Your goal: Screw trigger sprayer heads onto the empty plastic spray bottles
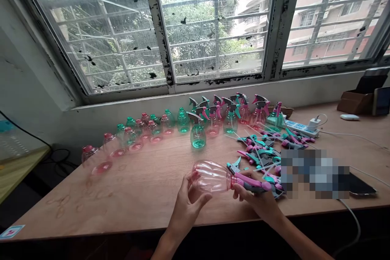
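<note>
A clear pink spray bottle [211,176] lies sideways in the air above the front of the table, its base toward the left. My left hand [190,197] is closed around its base end. At the neck, my right hand [254,199] grips a pink and grey trigger sprayer head [251,182] that sits at the bottle's mouth. Whether the head is screwed tight cannot be seen. Just beyond my right hand lies a heap of loose trigger sprayer heads [262,154] in pink, teal and grey, with thin white tubes.
Open pink and green bottles [129,138] stand at the back left. Several bottles with sprayer heads, one a green bottle [198,135], stand at the back middle. A power strip [300,127], a phone [359,185] and cables lie at the right. Windows rise behind the table [137,199].
</note>
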`<state>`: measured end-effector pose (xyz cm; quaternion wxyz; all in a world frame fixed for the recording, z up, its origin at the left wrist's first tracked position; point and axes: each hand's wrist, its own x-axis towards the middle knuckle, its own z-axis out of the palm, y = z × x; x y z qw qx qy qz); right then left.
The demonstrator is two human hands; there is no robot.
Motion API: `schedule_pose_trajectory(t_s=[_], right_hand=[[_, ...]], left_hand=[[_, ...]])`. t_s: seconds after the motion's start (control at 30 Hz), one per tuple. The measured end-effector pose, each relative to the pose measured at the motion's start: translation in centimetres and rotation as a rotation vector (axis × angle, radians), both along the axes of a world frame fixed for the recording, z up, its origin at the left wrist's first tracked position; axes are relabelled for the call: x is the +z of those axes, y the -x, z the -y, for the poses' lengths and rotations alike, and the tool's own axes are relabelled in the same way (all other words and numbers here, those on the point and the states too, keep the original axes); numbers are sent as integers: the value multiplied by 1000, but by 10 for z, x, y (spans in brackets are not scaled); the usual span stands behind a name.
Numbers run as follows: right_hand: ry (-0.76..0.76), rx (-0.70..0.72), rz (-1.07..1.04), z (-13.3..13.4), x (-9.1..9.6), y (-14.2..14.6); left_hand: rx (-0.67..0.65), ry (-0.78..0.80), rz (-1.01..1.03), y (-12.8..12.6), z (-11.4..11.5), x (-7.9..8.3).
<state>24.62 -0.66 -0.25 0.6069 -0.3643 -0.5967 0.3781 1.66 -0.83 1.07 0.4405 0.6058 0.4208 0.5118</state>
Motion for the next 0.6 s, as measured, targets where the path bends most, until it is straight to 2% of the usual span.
schedule_pose_trajectory(t_s=[0.13,0.3,0.6], right_hand=[[-17,-32,20,0,0,0],[50,-22,0,0,1,0],[13,-24,46,0,1,1]], left_hand=[[14,-16,60,0,0,1],[70,-95,-36,-1,-2,-1],[48,4,26,0,-1,2]])
